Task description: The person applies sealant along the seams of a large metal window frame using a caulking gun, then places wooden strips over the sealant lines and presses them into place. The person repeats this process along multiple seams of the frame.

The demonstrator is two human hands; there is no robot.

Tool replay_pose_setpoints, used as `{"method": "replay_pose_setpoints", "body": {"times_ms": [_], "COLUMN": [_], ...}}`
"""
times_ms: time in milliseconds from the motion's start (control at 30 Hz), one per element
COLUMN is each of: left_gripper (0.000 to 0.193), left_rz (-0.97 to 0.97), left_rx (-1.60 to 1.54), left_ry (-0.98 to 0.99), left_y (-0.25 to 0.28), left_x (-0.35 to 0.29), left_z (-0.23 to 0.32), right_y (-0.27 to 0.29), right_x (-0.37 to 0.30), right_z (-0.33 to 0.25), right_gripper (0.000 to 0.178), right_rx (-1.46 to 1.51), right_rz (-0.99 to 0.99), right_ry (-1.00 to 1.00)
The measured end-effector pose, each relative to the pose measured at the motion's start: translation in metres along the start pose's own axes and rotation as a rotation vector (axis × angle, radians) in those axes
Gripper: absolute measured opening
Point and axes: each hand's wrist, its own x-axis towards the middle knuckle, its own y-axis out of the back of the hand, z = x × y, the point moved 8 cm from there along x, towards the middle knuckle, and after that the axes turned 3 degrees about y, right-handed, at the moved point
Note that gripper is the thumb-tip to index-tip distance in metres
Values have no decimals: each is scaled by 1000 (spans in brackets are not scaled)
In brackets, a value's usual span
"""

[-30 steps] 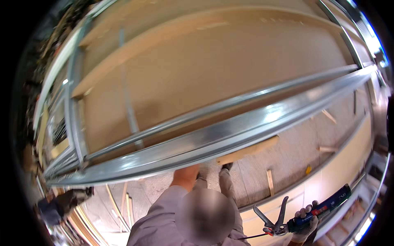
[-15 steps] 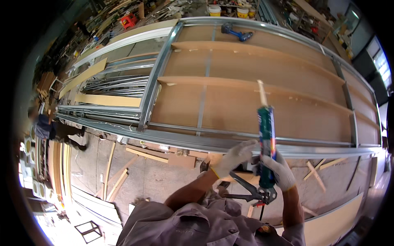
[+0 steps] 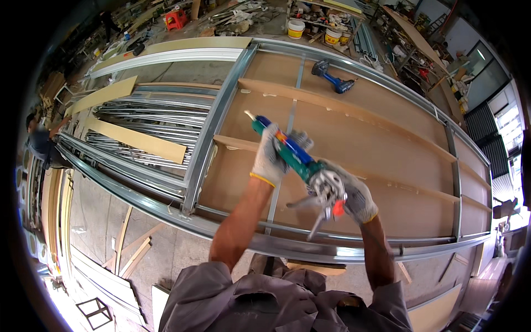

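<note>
A caulking gun [image 3: 330, 188] loaded with a green and blue sealant tube [image 3: 297, 159] is held over a large metal-framed panel. My gloved left hand [image 3: 267, 157] wraps round the front of the tube, its fingers closed. At the rear, my gloved right hand [image 3: 358, 195] grips the gun near its metal end; some fingers are hidden behind it. The pale nozzle [image 3: 250, 115] points to the upper left, above the brown board [image 3: 387, 152]. Wooden ribs [image 3: 332, 103] cross the board, with small pale blobs along them. The trigger levers hang blurred below the gun.
A blue cordless drill [image 3: 334, 77] lies on the panel's far part. The steel frame edge [image 3: 310, 252] runs close to me. Metal bars [image 3: 160, 119] and yellowish strips [image 3: 138, 140] fill the left bay. Another person [image 3: 41, 141] stands at the far left. Buckets [image 3: 296, 29] stand beyond the panel.
The caulking gun has gone from upright near the close edge to tilted left over the board. My left hand has moved from beside it onto the tube; my right hand has shifted to its rear.
</note>
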Motion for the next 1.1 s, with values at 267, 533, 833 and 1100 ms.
{"method": "replay_pose_setpoints", "body": {"times_ms": [267, 533, 833, 1100], "left_gripper": [59, 54, 55, 69], "left_rz": [160, 265, 330, 335], "left_rx": [-22, 157, 177, 120], "left_ry": [-66, -91, -33, -11], "left_y": [33, 78, 120, 150], "left_x": [104, 178, 214, 229], "left_z": [94, 159, 188, 206], "right_y": [4, 29, 37, 30], "right_x": [82, 204, 250, 273], "right_z": [40, 114, 148, 164], "right_gripper": [45, 33, 41, 36], "right_rx": [36, 503, 633, 664], "right_rz": [198, 402, 456, 476], "right_ry": [225, 269, 239, 218]}}
